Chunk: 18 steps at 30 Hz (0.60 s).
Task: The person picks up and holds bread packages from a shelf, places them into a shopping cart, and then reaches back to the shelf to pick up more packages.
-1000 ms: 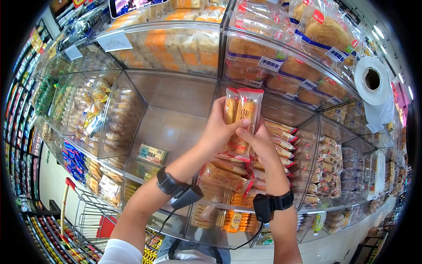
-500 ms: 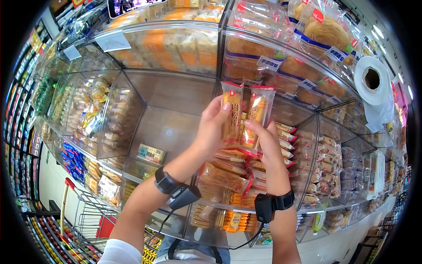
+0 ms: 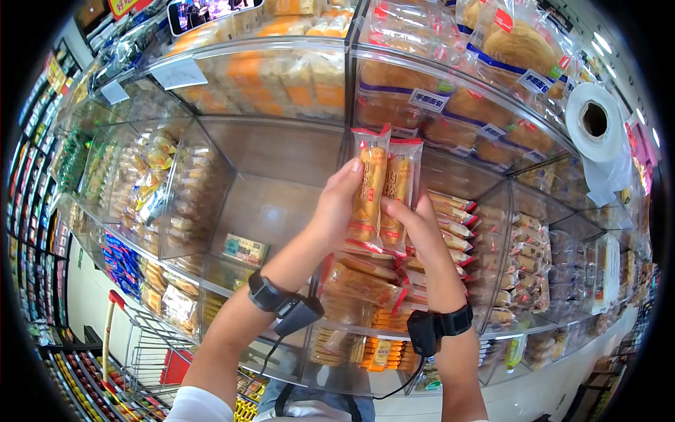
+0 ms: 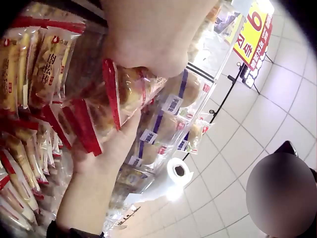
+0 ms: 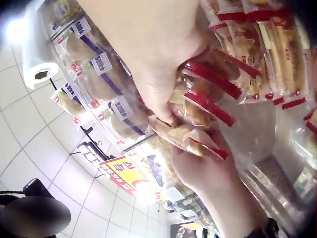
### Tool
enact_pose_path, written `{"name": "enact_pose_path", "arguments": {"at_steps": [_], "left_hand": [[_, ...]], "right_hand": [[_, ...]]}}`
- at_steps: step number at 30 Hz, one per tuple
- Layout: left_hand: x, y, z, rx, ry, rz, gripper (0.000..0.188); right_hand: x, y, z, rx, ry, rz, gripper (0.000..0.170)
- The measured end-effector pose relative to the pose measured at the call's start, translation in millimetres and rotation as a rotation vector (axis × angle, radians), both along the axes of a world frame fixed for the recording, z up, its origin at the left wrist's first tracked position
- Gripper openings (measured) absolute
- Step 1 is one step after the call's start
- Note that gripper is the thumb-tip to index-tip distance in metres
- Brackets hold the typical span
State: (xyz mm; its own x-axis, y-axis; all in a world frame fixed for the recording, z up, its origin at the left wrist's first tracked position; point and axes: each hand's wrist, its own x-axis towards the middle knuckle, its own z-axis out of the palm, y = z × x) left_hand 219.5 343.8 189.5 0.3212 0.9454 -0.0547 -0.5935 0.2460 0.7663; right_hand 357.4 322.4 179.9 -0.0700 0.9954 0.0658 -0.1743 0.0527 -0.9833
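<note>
My left hand (image 3: pixel 334 207) pinches a long bread stick in a clear wrapper (image 3: pixel 370 186) with red ends, thumb on its front. Beside it my right hand (image 3: pixel 420 224) grips a second wrapped bread stick (image 3: pixel 399 176), which the first partly overlaps. Both packets stand upright, printed side toward me, in front of the display case. In the right wrist view, several red wrapper ends bunch between the hands, near the right thumb (image 5: pixel 161 101). Below the hands lie more wrapped bread sticks (image 3: pixel 362 281) of the same look, in a bin.
Clear shelf walls divide the case. Bagged round breads (image 3: pixel 520 53) sit above right, a roll of plastic bags (image 3: pixel 596 119) at far right. A small box-like pack (image 3: pixel 245 248) lies in the left compartment. A shopping cart (image 3: pixel 140 344) stands lower left; a phone (image 3: pixel 214 14) is at the top.
The two packets came apart half a second ago, and are now drawn together again, the left one overlapping the right. The right hand moved slightly left.
</note>
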Motion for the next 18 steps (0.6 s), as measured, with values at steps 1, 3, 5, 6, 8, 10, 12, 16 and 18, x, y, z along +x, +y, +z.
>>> {"name": "enact_pose_path", "arguments": {"at_steps": [1,3,5,6,8,10,12,16,18], "left_hand": [[0.0,-0.4,0.3,-0.013,0.029,-0.014,0.034],[2.4,-3.2,4.2,-0.07,0.079,-0.004,0.037],[3.0,-3.4,4.1,-0.114,0.098,-0.012,0.041],[2.8,-2.4,2.1,-0.128,0.092,-0.027,0.044],[2.8,-2.4,1.3,-0.168,0.077,-0.069,0.049],[3.0,-4.8,4.8,-0.218,0.057,-0.119,0.054],[4.1,-3.4,-2.9,-0.12,0.057,-0.143,0.056],[3.4,-2.8,-4.7,-0.026,0.141,-0.149,0.062],[1.7,-4.1,4.3,-0.121,0.035,-0.242,0.061]], "right_hand": [[-0.7,-0.5,1.9,-0.023,0.002,0.0,0.065],[-1.3,-2.0,4.3,-0.072,0.003,0.002,0.065],[-1.5,-1.4,1.5,-0.049,-0.04,-0.024,0.064],[-1.4,-1.1,-0.4,-0.037,-0.062,-0.037,0.064],[-2.2,-0.6,-5.2,-0.018,-0.095,-0.063,0.064],[-4.3,-1.4,-6.4,-0.008,-0.115,-0.075,0.065],[-6.5,-3.0,-5.3,-0.005,-0.122,-0.072,0.065],[-6.0,-5.8,0.0,-0.024,-0.126,0.0,0.066],[-6.9,-8.0,4.5,-0.032,-0.071,0.032,0.067]]}}
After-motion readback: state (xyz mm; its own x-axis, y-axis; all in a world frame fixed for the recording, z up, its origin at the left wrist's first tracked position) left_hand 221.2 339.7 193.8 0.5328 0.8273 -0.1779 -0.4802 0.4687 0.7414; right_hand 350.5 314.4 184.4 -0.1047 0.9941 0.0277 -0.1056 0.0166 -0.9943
